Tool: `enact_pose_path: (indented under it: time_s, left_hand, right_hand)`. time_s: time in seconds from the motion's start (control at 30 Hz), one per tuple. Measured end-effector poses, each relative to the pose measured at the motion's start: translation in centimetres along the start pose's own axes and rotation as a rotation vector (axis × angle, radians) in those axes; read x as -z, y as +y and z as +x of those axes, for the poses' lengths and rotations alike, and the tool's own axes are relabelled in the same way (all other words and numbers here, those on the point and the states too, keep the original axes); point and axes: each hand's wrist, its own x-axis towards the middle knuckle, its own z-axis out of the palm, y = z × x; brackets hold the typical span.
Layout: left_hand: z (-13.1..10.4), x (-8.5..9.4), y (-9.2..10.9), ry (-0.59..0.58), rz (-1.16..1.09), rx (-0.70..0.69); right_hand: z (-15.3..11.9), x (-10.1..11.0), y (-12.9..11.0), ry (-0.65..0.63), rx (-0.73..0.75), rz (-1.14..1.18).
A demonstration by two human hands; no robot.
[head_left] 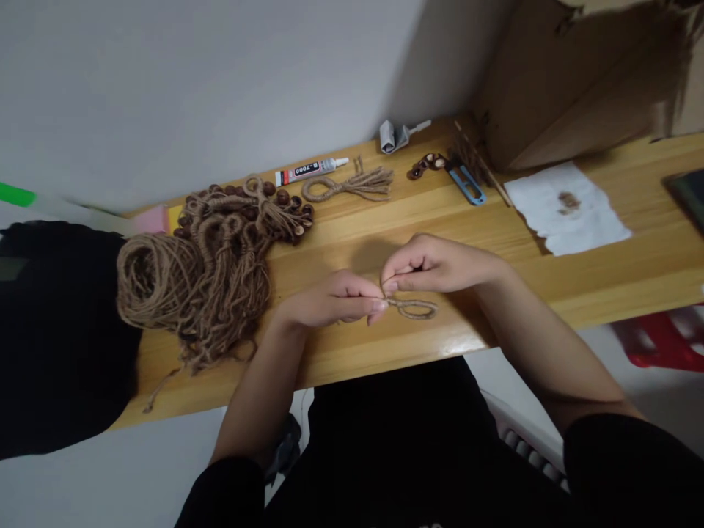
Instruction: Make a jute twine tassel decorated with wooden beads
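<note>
A small loop of brown twine [418,308] sticks out to the right from between my fingertips, above the wooden table. My left hand [346,297] is closed in a pinch on the base of the loop. Just up and to the right, my right hand [423,268] pinches a strand of the same twine close to that base. The two hands nearly touch at the fingertips. Behind them lies a finished-looking twine loop with a frayed tail [352,185], flat on the table.
Left on the table [335,257] are a ball of twine [159,282] and a heap of cords with brown beads [231,242]. Along the back lie a glue tube [311,171], a crumpled tube [388,137] and a blue cutter [467,183]. A stained white tissue [572,209] and cardboard box [572,81] are right.
</note>
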Motion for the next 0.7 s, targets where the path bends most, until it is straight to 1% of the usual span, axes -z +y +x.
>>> enact_pose_path:
  time_s: [0.1,0.23,0.3,0.4,0.47,0.57,0.63,0.7]
  left_hand:
    - [0.3,0.2,-0.1,0.012,0.124,0.014]
    - [0.5,0.4,-0.4,0.096,0.301,0.033]
    - [0.6,0.4,-0.6,0.174,0.361,0.062]
    - [0.8,0.2,-1.0,0.297,0.435,0.107]
    - [1.1,0.0,-1.4,0.358,0.476,0.127]
    - [1.6,-0.2,-2.0,0.481,0.519,0.154]
    - [1.9,-0.3,-2.2,0.597,0.510,0.128]
    - [2.3,-0.4,-2.2,0.723,0.476,0.070]
  right_hand:
    - [0.1,0.0,0.2,0.004,-0.026,-0.055]
    - [0.4,-0.2,0.0,0.069,-0.024,-0.317]
    - [0.6,-0.6,-0.4,0.109,-0.060,-0.506]
    - [0.8,-1.5,-1.2,0.182,-0.211,-0.820]
    - [0.9,-2.2,-1.7,0.200,-0.305,-0.980]
    - [0.9,-2.7,-2.0,0.224,-0.361,-1.081]
    - [0.8,-2.7,-2.0,0.296,-0.372,-1.100]
    - [0.9,-2.7,-1.9,0.397,-0.361,-1.103]
